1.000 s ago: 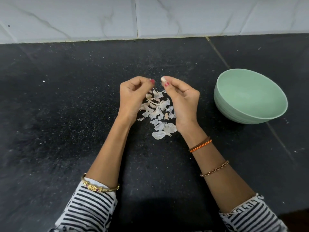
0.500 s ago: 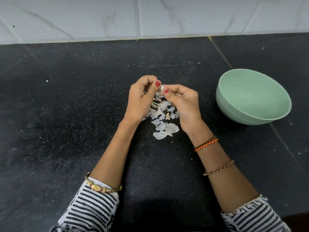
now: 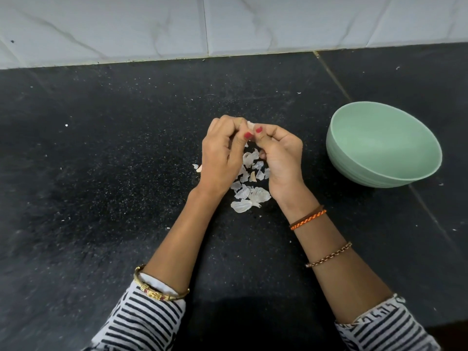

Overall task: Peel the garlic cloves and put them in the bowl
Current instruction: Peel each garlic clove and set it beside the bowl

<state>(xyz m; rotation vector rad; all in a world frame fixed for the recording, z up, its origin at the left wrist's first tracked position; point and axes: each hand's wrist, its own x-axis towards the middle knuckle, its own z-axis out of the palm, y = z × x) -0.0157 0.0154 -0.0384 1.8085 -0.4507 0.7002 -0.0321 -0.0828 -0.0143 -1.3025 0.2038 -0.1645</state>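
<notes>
Nearest the front edge of the counter (image 3: 76,173), two striped sleeves are seen, with a gold bangle (image 3: 162,292) on the left wrist and a braided orange thread (image 3: 307,219) and a chain bracelet (image 3: 329,254) on the right. Further in, toward the middle of the dark speckled stone, a heap of papery skins (image 3: 249,196) is scattered beneath and between the hands; the flakes are thin, pale, curled and very light.

Above that heap the left hand (image 3: 222,158) and the right hand (image 3: 283,155) are brought together, fingers curled, and a small whitish garlic clove (image 3: 250,125) is pinched between the thumbs and fingertips of both. Only a sliver of the clove is shown, so how much skin remains cannot be told.

The peeling step is judged to be in hand. It would be done well if the clove were held firmly by one hand while a loosened edge of skin is caught by a thumbnail and drawn off along its length, kept over the heap so that scraps fall there.

Toward the right side, well apart from the hands, a smooth, round, pale green bowl (image 3: 354,160) is set; no cloves can be seen inside it. At the back edge, white marbled tiles (image 3: 101,26) are met.
</notes>
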